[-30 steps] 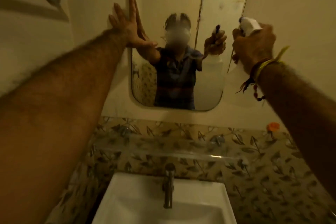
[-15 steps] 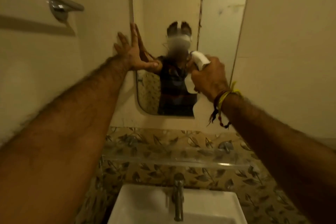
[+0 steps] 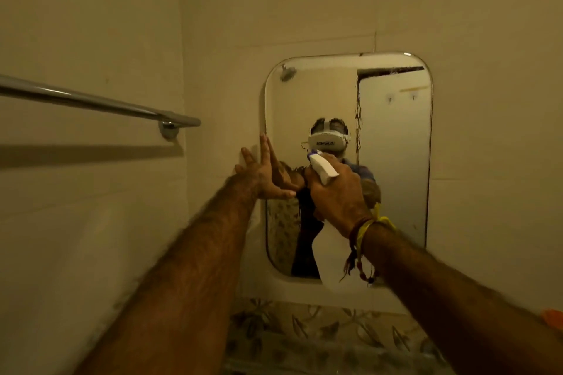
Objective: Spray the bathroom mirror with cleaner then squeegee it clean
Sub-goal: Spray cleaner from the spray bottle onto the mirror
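Observation:
A rounded rectangular mirror (image 3: 396, 146) hangs on the pale tiled wall. My left hand (image 3: 262, 173) lies flat with straight fingers against the mirror's left edge and the wall beside it. My right hand (image 3: 338, 195) grips a white spray bottle (image 3: 332, 256) by its neck. The bottle's white and purple nozzle (image 3: 320, 163) points at the glass near the middle left, close to my left hand. The bottle's translucent body hangs below my wrist. No squeegee is in view.
A chrome towel bar (image 3: 100, 102) juts from the left wall at hand height. A leaf-patterned tile band (image 3: 304, 332) runs under the mirror. An orange object (image 3: 553, 318) shows at the right edge.
My right hand has carried the spray bottle leftward across the mirror toward my left hand. The camera has tilted up, so the sink and tap have dropped out of view. My left hand stays on the mirror's edge.

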Motion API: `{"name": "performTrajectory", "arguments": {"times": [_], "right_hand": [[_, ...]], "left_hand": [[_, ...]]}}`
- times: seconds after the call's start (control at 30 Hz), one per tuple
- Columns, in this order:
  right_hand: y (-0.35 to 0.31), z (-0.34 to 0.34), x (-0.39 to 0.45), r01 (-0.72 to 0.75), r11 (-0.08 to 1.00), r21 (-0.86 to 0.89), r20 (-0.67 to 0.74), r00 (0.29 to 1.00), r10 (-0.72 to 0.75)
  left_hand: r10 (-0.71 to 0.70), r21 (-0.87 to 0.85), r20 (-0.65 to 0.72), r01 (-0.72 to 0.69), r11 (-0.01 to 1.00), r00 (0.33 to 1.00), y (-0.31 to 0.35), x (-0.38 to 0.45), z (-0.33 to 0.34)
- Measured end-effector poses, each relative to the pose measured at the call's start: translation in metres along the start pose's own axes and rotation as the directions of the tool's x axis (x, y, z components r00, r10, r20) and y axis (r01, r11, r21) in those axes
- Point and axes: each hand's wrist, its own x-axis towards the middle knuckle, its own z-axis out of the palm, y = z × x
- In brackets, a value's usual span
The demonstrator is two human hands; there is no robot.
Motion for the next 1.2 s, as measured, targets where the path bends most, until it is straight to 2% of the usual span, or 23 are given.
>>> {"name": "performTrajectory", "arguments": {"times": [0.1, 0.27, 0.33, 0.43, 0.53, 0.6, 0.73, 0.87, 1.07, 1.2], "right_hand": [[0.009, -0.018, 0.001, -0.042, 0.997, -0.057, -0.011, 0.999, 0.042], [0.025, -0.061, 0.001, -0.164, 0.986, -0.044, -0.059, 0.985, 0.161], [0.031, -0.08, 0.002, -0.219, 0.974, -0.06, -0.139, 0.968, 0.209], [0.044, -0.107, 0.002, -0.338, 0.939, -0.062, -0.33, 0.895, 0.3], [0.061, -0.129, -0.008, -0.389, 0.913, -0.121, -0.438, 0.846, 0.303], [0.071, -0.135, -0.021, -0.395, 0.9, -0.183, -0.414, 0.862, 0.294], [0.085, -0.129, -0.046, -0.374, 0.883, -0.284, -0.278, 0.913, 0.297], [0.083, -0.112, -0.062, -0.331, 0.909, -0.254, -0.131, 0.943, 0.306], [0.059, -0.069, -0.072, -0.167, 0.963, -0.21, 0.033, 0.984, 0.178], [0.041, -0.033, -0.072, -0.07, 0.977, -0.202, 0.092, 0.992, 0.09]], "left_hand": [[-0.024, 0.002, 0.021, 0.024, 1.0, 0.999, 0.003, 0.002, -0.001], [-0.019, 0.0, -0.014, 0.019, 1.0, 1.0, 0.006, 0.002, 0.002], [-0.013, 0.006, -0.038, 0.013, 1.0, 0.999, 0.006, 0.002, 0.004], [-0.001, 0.018, -0.073, 0.003, 1.0, 0.997, 0.005, 0.0, 0.008], [0.005, 0.033, -0.098, -0.002, 0.999, 0.995, 0.004, -0.003, 0.009], [0.006, 0.032, -0.092, -0.003, 0.999, 0.996, 0.002, -0.005, 0.01], [-0.008, 0.02, -0.063, 0.009, 1.0, 0.998, -0.001, -0.013, 0.02], [0.03, 0.012, -0.078, -0.029, 0.999, 0.996, -0.011, -0.02, 0.036], [0.117, -0.028, -0.131, -0.121, 0.992, 0.984, -0.029, -0.02, 0.046], [0.121, -0.059, -0.1, -0.128, 0.99, 0.988, -0.035, -0.019, 0.05]]}}
